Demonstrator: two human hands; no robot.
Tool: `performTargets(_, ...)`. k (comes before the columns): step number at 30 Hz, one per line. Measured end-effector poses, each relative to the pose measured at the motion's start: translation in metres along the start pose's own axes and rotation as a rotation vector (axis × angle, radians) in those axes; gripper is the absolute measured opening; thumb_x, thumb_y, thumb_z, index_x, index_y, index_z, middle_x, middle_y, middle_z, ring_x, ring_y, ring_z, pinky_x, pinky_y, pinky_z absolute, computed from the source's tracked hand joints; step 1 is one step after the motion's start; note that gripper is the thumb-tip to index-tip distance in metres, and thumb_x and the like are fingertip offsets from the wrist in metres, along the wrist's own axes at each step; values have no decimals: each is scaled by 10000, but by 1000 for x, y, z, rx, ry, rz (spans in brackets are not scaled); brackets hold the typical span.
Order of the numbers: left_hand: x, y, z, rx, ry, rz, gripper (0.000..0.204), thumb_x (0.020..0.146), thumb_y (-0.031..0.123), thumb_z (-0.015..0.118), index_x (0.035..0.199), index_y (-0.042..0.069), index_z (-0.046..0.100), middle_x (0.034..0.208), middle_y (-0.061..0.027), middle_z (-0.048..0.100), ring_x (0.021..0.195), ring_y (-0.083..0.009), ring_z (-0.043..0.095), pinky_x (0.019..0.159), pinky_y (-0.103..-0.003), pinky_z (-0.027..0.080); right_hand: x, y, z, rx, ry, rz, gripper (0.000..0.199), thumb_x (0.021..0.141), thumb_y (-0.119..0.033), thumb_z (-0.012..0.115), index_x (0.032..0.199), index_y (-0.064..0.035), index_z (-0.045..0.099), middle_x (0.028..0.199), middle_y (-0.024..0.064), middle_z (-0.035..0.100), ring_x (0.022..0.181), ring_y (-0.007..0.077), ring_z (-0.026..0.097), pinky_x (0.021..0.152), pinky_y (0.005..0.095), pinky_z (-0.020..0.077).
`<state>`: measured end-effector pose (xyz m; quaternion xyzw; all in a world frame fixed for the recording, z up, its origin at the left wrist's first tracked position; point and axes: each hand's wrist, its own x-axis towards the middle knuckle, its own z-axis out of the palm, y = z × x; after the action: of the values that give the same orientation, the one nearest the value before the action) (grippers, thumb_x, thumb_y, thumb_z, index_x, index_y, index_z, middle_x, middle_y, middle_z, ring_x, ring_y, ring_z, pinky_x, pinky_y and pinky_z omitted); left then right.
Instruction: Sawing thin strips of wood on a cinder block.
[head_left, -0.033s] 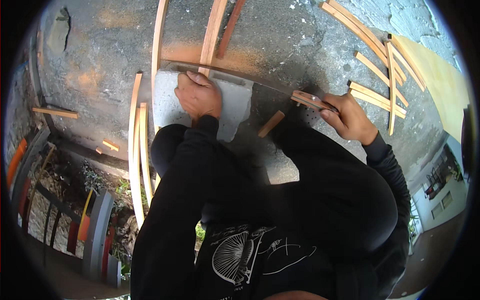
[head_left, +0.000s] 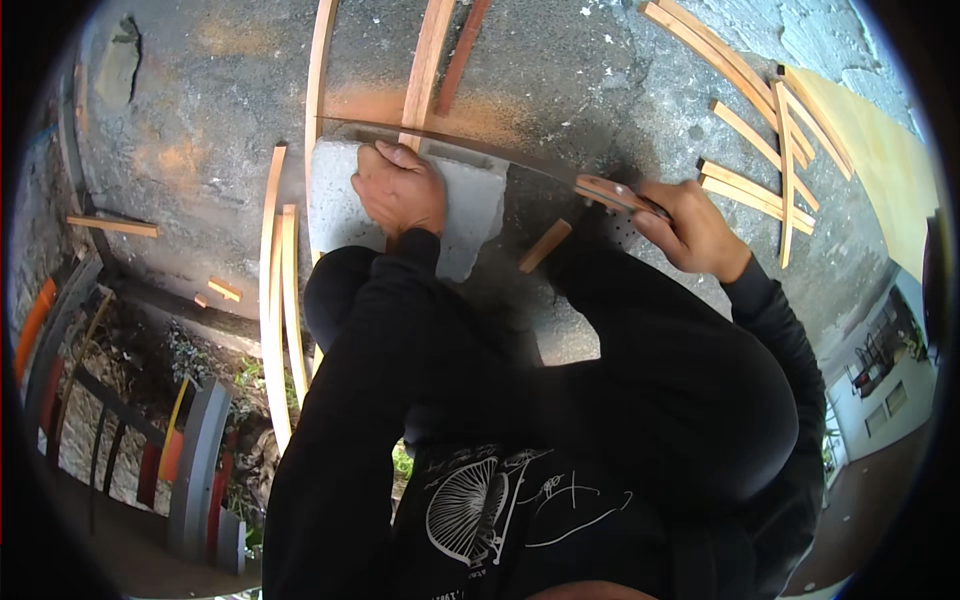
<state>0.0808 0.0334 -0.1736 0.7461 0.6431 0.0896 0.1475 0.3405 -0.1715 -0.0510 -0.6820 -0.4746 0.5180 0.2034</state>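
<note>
Nothing had shifted between the earlier frame and this one: both hands and the saw sat exactly as before. The left hand point(head_left: 398, 190) lay palm-down on the grey concrete block point(head_left: 470, 205), its fingers curled forward over the far edge and pressed onto the long flat strip of reddish wood point(head_left: 425, 70) that ran away from the block across the rough grey concrete floor point(head_left: 580, 70). The right hand point(head_left: 695, 230) was closed in a fist around the wooden handle of the long thin-bladed handsaw point(head_left: 450, 140), whose dark blade stretched leftward over the top edge of the block and crossed the strip just beyond the left fingertips; whether the teeth were biting into the wood could not quite be made out. A short offcut of the same wood point(head_left: 545, 245) lay on the floor just beside the block, between the two hands. Long pale curved slats point(head_left: 272, 290) lay to the left of the block, and a loose heap of similar strips point(head_left: 770, 150) sat beyond the right hand.
</note>
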Motion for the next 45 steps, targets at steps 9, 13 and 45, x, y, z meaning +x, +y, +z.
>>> performTargets(9,-3,-14,4,-3,-3,-32,300,1050,264,478,898,20,563,863,-268,627,842,-512,558,774,-614,426,88,-22,48,11,31,-125,416,1027,-417,629,1016,-9,709,699,233,648,671,431,664,638,490,524)
performTargets(13,-1,-3,7,12,42,-10,299,1049,256,480,876,22,547,834,-276,609,830,-512,551,752,-619,418,-9,13,1,44,-19,-13,365,1025,-360,624,939,-9,669,638,216,588,613,420,640,579,476,476)
performTargets(45,0,-5,-1,100,39,-23,325,1064,284,453,926,10,559,872,-277,635,840,-505,562,773,-611,421,-7,10,3,-49,46,-1,428,1006,-427,652,1078,-18,756,672,205,656,660,404,695,628,488,543)
